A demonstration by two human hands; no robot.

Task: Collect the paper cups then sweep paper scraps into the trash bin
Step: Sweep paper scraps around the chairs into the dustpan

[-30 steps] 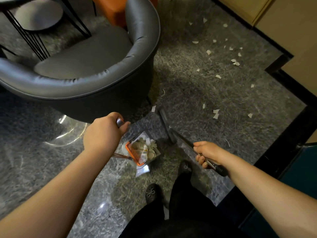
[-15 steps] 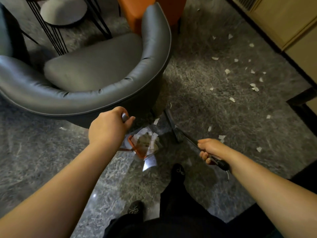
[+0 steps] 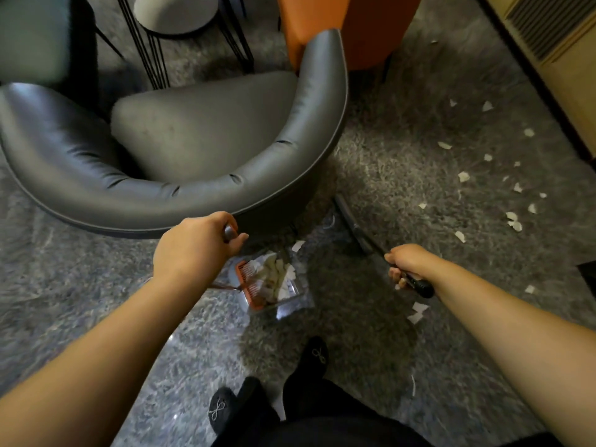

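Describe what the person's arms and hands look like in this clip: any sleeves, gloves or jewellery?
Both forearms are bare up to the frame edge, with no sleeve showing. The left hand and right hand wear no gloves. No watch, bracelet or ring shows on the visible parts, though the fingers are partly hidden. Lower down, dark clothing and black shoes with small bow trims are visible.

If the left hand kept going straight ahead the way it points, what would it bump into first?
Most likely the grey armchair. The left hand, gripping the dustpan handle, sits just short of the chair's curved back, though depth from above is hard to judge.
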